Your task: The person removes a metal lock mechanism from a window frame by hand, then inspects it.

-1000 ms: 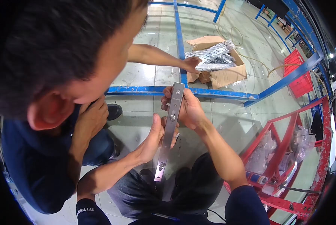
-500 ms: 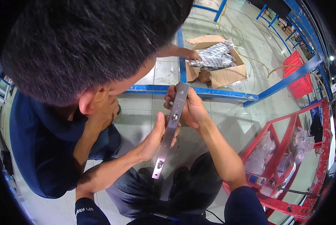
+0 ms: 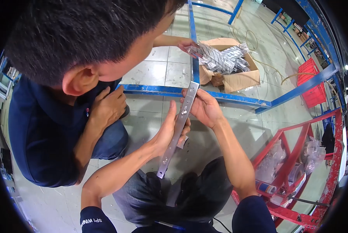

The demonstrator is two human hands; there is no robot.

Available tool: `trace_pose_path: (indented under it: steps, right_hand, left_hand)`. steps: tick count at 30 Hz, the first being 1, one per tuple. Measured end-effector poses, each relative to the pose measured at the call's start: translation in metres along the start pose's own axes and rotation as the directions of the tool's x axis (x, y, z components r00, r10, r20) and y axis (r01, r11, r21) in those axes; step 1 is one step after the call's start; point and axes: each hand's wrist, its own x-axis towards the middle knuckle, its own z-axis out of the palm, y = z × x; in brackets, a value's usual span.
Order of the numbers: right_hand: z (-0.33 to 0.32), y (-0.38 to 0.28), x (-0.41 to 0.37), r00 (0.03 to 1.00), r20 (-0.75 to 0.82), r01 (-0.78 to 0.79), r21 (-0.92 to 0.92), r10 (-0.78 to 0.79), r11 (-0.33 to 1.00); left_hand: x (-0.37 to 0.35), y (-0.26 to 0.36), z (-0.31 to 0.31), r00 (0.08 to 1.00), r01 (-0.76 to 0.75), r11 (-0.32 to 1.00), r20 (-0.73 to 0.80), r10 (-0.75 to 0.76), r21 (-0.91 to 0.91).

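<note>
A long, narrow metal bar [image 3: 175, 138] with holes and small round fittings along its face slants across my view above my knees. My left hand [image 3: 165, 132] grips it around the middle, thumb raised along the near side and fingers curled behind. Near the upper end, my right hand [image 3: 207, 109] holds the bar from the right, its fingers partly hidden behind it. A small pale piece [image 3: 183, 142] shows beside the bar, just below my left fingertips.
A person [image 3: 46, 128] crouches at left, one hand [image 3: 187, 44] on plastic-wrapped parts [image 3: 216, 58] at a cardboard box [image 3: 242, 80]. A blue frame [image 3: 154, 90] crosses ahead. To the right stand a red metal rack [image 3: 325, 202] with bagged items and a red crate [image 3: 312, 89].
The other person's head has moved up and left, and their hand lifts the wrapped parts toward the box's left side. The bar has tilted slightly, still in both my hands.
</note>
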Motion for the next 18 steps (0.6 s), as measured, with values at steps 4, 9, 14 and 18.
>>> trace_pose_path:
  steps: [4,9,14,18]
  right_hand:
    - [-0.011,-0.002,0.003,0.999,-0.045,-0.023,-0.061,0.02,0.998]
    - [-0.017,-0.005,0.003,0.994,-0.11,-0.044,-0.141,0.028,0.989]
    - [-0.019,-0.009,-0.001,0.992,-0.122,-0.053,-0.16,0.034,0.986]
    - [-0.019,-0.01,-0.001,0.992,-0.115,-0.066,-0.168,0.047,0.984]
  left_hand:
    - [0.017,-0.007,-0.004,0.999,0.05,0.998,-0.013,-0.051,-0.038]
    - [0.029,-0.012,-0.007,0.993,0.114,0.981,0.03,-0.11,-0.16]
    - [0.032,-0.013,-0.007,0.991,0.124,0.977,0.062,-0.115,-0.176]
    - [0.031,-0.012,-0.006,0.992,0.123,0.976,0.055,-0.115,-0.178]
